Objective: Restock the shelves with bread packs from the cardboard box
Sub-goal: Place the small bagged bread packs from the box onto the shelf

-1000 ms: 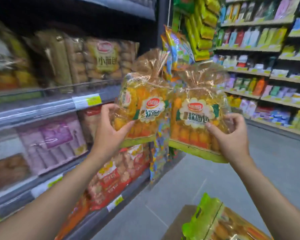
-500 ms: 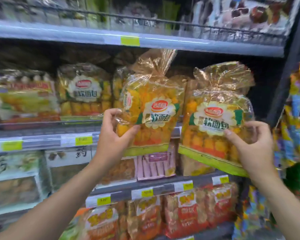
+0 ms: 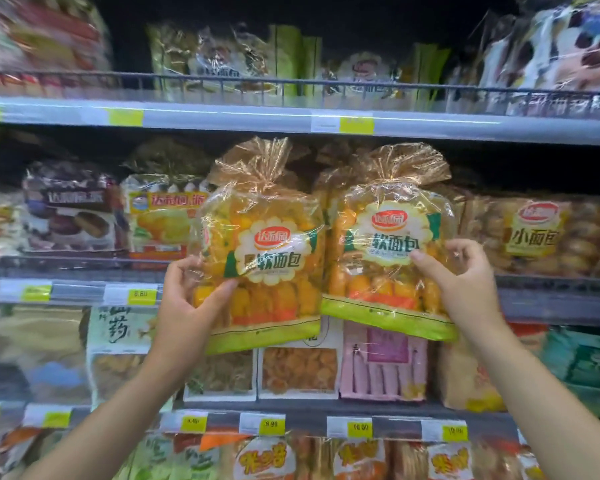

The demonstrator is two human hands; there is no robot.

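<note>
I hold two clear bread packs with yellow-orange rolls, a white scalloped label and a green bottom band. My left hand (image 3: 184, 299) grips the left bread pack (image 3: 264, 251) at its lower left side. My right hand (image 3: 461, 282) grips the right bread pack (image 3: 388, 244) at its right side. Both packs stand upright, side by side, in front of the middle shelf (image 3: 551, 296), their bottoms hanging below its front rail. The cardboard box is out of view.
The middle shelf holds a brown small-bread pack (image 3: 541, 233) at right and a yellow cake pack (image 3: 160, 216) at left. The upper shelf (image 3: 239, 116) and lower shelf (image 3: 309, 424) are full of packs. Yellow price tags line the rails.
The view has swung from the aisle round to face the shelves square on. Both packs have come closer to the middle shelf, and the box has left the view.
</note>
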